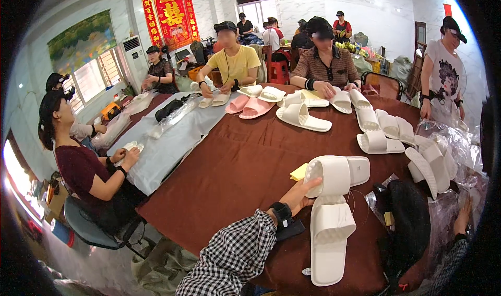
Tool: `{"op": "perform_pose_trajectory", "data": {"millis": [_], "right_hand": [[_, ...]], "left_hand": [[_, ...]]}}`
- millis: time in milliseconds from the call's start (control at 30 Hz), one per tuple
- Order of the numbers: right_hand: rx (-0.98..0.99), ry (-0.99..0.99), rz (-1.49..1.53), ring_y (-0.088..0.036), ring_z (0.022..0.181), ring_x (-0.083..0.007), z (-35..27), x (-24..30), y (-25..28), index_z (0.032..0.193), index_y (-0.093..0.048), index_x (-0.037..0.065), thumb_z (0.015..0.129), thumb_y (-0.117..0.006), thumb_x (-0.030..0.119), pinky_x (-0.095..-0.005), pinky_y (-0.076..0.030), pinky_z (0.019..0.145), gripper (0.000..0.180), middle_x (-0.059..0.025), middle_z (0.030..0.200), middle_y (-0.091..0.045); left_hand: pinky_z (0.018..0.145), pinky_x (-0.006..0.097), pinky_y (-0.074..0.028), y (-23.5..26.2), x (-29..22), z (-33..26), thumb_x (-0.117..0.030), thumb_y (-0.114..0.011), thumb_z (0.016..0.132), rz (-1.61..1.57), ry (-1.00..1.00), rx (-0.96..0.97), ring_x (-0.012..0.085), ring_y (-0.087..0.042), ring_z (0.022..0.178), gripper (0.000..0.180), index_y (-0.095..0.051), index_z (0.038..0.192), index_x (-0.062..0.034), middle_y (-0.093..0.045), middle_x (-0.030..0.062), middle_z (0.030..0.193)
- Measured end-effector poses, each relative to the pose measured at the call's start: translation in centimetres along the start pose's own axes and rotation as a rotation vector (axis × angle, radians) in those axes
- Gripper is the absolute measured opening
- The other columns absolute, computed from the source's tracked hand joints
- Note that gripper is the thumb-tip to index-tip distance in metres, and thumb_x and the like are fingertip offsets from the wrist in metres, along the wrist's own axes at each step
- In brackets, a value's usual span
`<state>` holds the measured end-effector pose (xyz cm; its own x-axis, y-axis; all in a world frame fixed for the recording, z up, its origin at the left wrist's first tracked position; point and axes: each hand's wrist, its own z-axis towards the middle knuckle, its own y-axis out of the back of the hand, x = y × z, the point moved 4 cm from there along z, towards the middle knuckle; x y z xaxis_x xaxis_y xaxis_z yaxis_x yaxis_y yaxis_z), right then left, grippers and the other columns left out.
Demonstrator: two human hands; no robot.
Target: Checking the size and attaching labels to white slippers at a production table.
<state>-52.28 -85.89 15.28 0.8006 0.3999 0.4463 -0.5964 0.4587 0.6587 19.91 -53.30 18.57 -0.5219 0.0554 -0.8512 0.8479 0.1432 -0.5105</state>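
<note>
Nearest the camera: a white slide slipper lying flat on the brown tablecloth, toe pointing toward the wearer, its strap touching a second white slipper that lies crosswise just beyond it. The left hand, in a checked sleeve with a black wrist device, has its fingers spread and curled against the end of the strap of that second slipper; it appears a loose cupping hold, not a firm clamp. The right hand sits at the far right edge among clear plastic bags; whether its fingers are open or closed cannot be told.

Handling, by judgement: moulded foam, light, somewhat flexible, not fragile, smooth surface. The strap arch or the sole edge is the sound grip point.

Count: two white slippers at the wearer's station. A black bag lies just right of them. One yellow note lies beside the left hand. Two pink slippers lie at the far side, among numerous further white ones.
</note>
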Motion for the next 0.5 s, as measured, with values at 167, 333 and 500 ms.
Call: {"op": "perform_pose_trajectory", "data": {"millis": [167, 333, 500], "right_hand": [[0.198, -0.161, -0.537, -0.024, 0.141, -0.0337, 1.1, 3.5, -1.7, 0.146, -0.035, 0.012, 0.097, -0.031, 0.012, -0.0399, -0.016, 0.117, 0.050, -0.0106, 0.154, -0.028], [0.350, 0.067, -1.511, -0.030, 0.137, -0.0337, 2.3, -5.2, -2.0, 0.138, -0.044, 0.005, 0.089, -0.043, 0.002, -0.0400, -0.024, 0.114, 0.049, -0.0173, 0.145, -0.037], [0.106, -0.152, -0.361, -0.038, 0.130, -0.0368, 1.6, -6.5, -1.1, 0.129, -0.049, -0.002, 0.079, -0.048, -0.004, -0.0410, -0.026, 0.113, 0.051, -0.0222, 0.135, -0.045]], "left_hand": [[0.095, 0.034, -0.049, 0.1, -0.7, -1.2, -0.035, -0.060, 0.093, 0.021, -0.025, -0.034, 0.0156, -0.055, 0.116, 0.057, -0.038, 0.139, -0.0090, -0.053, 0.0049, 0.130], [0.095, 0.034, -0.050, -0.2, -0.1, 0.0, -0.036, -0.061, 0.092, 0.021, 0.004, 0.019, 0.0155, -0.055, 0.116, 0.058, -0.038, 0.138, -0.0090, -0.054, 0.0048, 0.129], [0.096, 0.035, -0.049, 0.5, 0.0, -0.4, -0.035, -0.061, 0.092, 0.006, -0.015, -0.011, 0.0163, -0.054, 0.117, 0.058, -0.038, 0.139, -0.0085, -0.053, 0.0056, 0.130]]}}
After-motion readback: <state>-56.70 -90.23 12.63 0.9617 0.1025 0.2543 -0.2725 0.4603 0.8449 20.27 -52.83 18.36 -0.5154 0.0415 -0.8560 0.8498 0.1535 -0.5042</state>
